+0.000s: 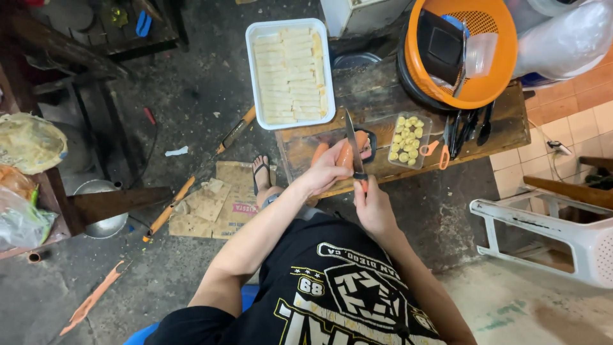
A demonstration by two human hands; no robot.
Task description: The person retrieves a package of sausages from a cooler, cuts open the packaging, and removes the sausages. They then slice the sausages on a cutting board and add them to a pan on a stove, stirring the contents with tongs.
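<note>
My left hand (327, 171) grips an orange sausage-like piece (345, 155) over the front edge of a low wooden table (383, 102). My right hand (372, 204) holds a knife (352, 142) by its handle, blade pointing away and lying against the orange piece. A second orange piece (318, 153) lies just left of my left hand. A small clear tub of pale yellow round pieces (407, 139) stands to the right of the knife.
A white tray of pale strips (290, 71) rests on the table's left end. An orange basket (469, 51) with containers sits at the right, scissors and dark utensils (461, 131) below it. A white plastic stool (555, 233) lies at right; cardboard (220, 201) covers the floor.
</note>
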